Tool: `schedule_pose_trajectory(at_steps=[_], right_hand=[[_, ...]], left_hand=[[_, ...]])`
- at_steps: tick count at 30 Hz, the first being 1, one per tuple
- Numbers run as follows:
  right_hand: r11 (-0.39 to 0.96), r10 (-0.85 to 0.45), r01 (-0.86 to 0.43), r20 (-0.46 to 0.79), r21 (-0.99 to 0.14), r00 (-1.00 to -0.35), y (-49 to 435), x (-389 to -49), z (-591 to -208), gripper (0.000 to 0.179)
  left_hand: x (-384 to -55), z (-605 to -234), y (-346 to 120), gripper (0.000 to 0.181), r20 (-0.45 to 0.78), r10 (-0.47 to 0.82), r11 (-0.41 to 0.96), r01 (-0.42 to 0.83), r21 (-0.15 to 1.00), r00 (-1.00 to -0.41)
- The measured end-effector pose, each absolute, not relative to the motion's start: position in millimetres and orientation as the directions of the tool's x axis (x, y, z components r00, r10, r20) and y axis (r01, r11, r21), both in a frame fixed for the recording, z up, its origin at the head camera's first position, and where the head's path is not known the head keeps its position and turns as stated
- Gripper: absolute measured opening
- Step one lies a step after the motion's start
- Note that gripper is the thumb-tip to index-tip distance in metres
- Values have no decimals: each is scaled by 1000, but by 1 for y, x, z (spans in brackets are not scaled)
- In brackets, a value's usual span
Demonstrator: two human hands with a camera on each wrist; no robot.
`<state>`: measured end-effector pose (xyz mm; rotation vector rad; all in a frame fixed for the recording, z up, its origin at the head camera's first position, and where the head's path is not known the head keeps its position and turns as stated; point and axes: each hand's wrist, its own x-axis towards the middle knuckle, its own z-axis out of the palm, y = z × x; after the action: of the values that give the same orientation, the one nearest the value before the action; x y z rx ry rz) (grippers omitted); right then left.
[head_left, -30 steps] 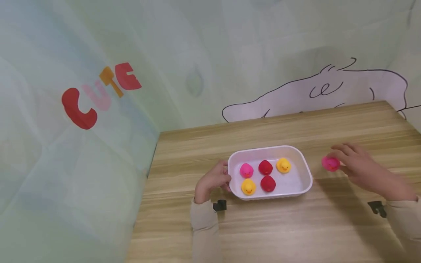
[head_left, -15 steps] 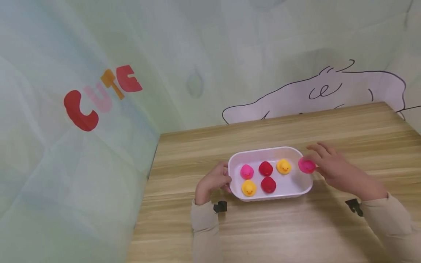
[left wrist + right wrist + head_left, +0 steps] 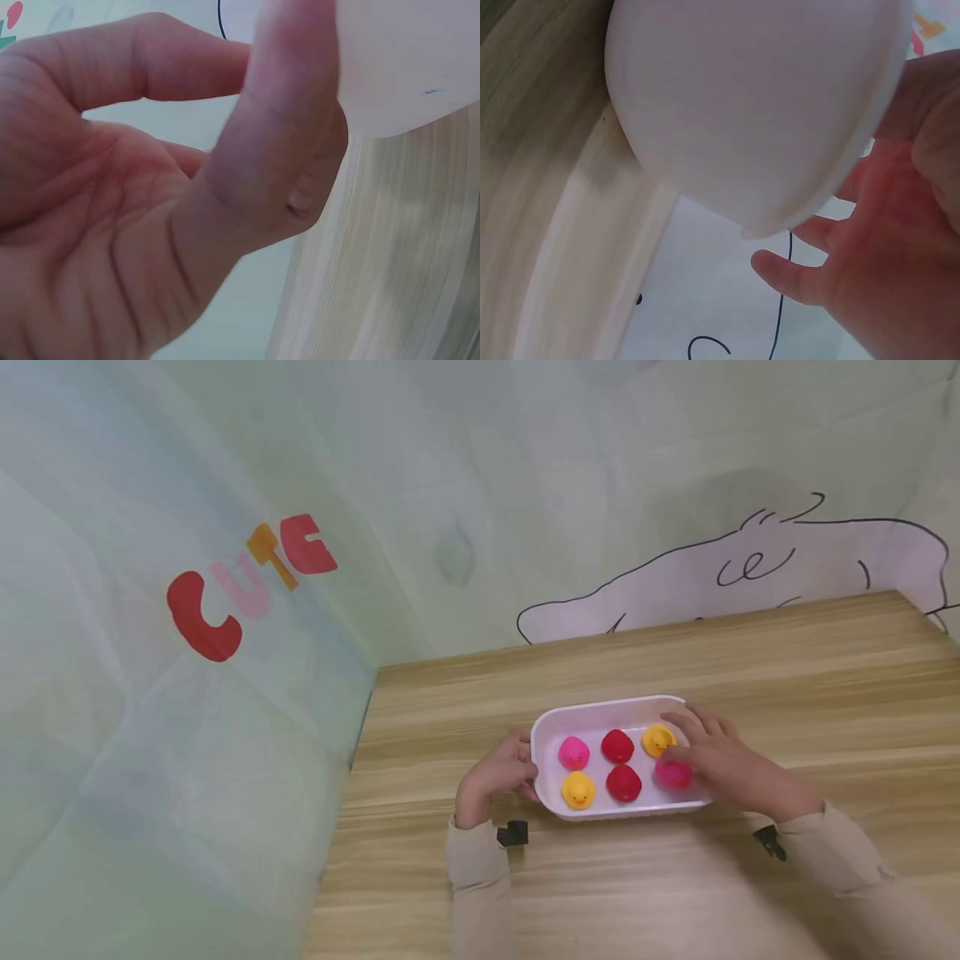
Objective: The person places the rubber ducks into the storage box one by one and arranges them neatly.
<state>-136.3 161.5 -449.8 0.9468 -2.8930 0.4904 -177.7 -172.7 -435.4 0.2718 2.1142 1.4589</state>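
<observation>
A white plastic tray [image 3: 600, 710] on the table holds several small rubber ducks. Inside, a pink duck [image 3: 574, 752] and a yellow duck [image 3: 578, 791] sit at the left, two red ducks in the middle, and another yellow duck [image 3: 658, 741] at the right. My left hand [image 3: 498, 777] grips the tray's left end, its thumb against the outer wall in the left wrist view. Reaching over the right rim, my right hand [image 3: 723, 764] pinches a second pink duck [image 3: 673, 773] low inside the tray, in front of that yellow duck. The right wrist view hides this duck behind the tray wall.
The wood-grain table [image 3: 622, 893] extends on all sides of the tray. A pale fabric backdrop [image 3: 450, 485] with printed letters and a line drawing stands along its left and back edges. Each wrist wears a black mount [image 3: 513, 833].
My right hand has carried the pink duck leftward from the table's right side, over the rim and down into the tray. My left hand keeps its place on the tray.
</observation>
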Motion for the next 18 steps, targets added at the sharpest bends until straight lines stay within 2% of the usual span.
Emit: schedule_pose_trajectory(at_steps=[14, 16, 18], right_hand=[[784, -540, -538, 87, -309, -837, 151, -137, -449, 43], [782, -532, -533, 100, -323, -841, 157, -137, -446, 49], [779, -517, -526, 126, -341, -847, 164, -136, -442, 57]], left_hand=[[-175, -433, -175, 57, -334, 430, 398, -156, 904, -839], [-174, -433, -175, 57, -322, 405, 435, -129, 891, -856], [-173, -432, -175, 58, -281, 388, 517, -45, 855, -878]])
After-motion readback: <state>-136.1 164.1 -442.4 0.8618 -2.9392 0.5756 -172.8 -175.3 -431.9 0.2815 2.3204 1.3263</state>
